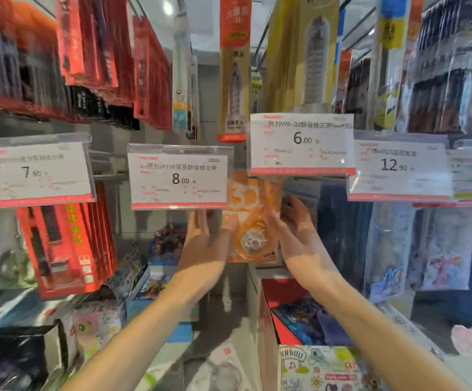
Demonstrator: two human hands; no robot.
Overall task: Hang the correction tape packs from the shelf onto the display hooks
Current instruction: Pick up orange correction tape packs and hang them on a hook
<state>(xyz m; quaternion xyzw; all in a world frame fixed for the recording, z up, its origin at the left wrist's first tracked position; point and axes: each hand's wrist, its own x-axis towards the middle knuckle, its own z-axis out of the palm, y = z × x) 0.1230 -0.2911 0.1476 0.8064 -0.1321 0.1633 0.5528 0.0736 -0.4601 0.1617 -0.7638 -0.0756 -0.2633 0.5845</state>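
Observation:
An orange correction tape pack with a white "30" and a round tape wheel hangs upright just below the 6.00 price tag. My left hand holds its left edge with fingers spread up toward the 8.00 price tag. On the pack's right edge rests my right hand, fingers partly behind it. The hook itself is hidden behind the tag. The pack's top is tucked under the tag.
Red packs hang at the left under a 7.90 tag. Blue and pastel packs hang at the right under a 12.90 tag. Below sit boxes of cards and a printed carton.

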